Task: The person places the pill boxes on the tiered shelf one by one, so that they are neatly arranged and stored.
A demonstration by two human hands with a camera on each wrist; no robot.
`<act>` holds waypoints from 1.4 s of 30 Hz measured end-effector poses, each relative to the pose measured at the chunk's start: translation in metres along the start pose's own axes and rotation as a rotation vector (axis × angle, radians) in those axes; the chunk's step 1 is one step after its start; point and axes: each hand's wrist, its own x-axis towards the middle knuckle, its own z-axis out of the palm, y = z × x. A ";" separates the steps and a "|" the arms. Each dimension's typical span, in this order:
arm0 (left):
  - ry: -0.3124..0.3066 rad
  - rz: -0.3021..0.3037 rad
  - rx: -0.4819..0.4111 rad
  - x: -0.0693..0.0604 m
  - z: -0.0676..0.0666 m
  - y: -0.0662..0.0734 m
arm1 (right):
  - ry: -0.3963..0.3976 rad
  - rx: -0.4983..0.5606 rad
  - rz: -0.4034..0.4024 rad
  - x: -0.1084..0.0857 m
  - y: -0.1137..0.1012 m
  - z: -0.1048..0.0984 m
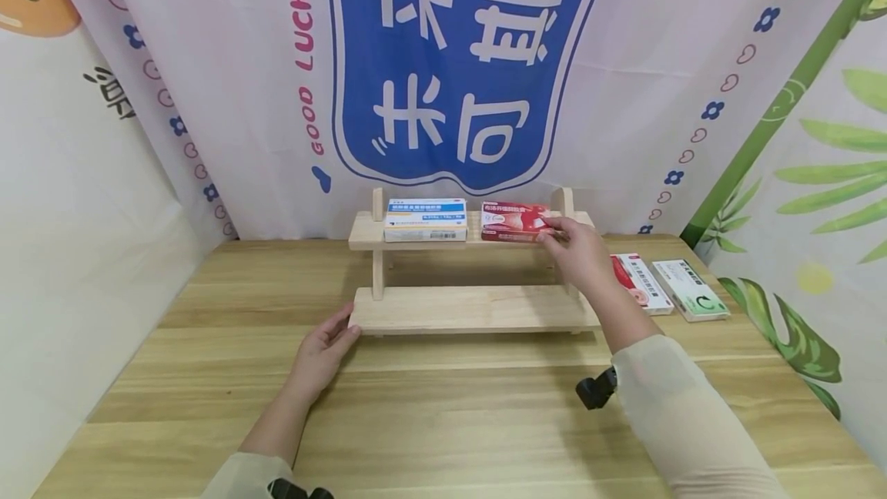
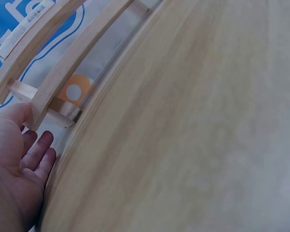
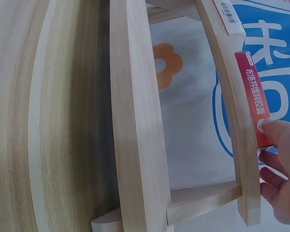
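A two-tier wooden display shelf [image 1: 478, 308] stands on the table. My right hand [image 1: 580, 254] pinches the right end of a red medicine box [image 1: 509, 231] on the upper tier; its thumb shows on the box's front edge in the right wrist view. Left of it on the same tier, a blue-and-white medicine box [image 1: 425, 222] lies flat, with a gap between the two. At the left end of the lower tier, my left hand [image 1: 320, 353] holds the board's corner between thumb and fingers. The left wrist view shows its other fingers [image 2: 38, 152] loosely curled below the board.
Right of the shelf, a red-and-white medicine box [image 1: 644, 283] and a green-and-white medicine box [image 1: 691, 291] lie on the wood-grain table [image 1: 443, 414]. My right forearm passes in front of the shelf's right end. A printed cloth [image 1: 263, 98] hangs behind.
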 end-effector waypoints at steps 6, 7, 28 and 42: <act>-0.002 0.008 0.000 0.000 0.001 0.000 | 0.015 -0.008 -0.008 0.003 0.002 0.002; -0.002 0.009 0.000 0.000 0.001 -0.001 | 0.015 -0.009 -0.009 0.003 0.002 0.002; 0.001 0.006 -0.006 0.002 0.001 -0.003 | 0.064 -0.009 0.016 -0.016 0.033 -0.025; -0.004 0.010 0.019 0.002 0.000 -0.003 | 0.127 -0.061 0.117 -0.031 0.079 -0.043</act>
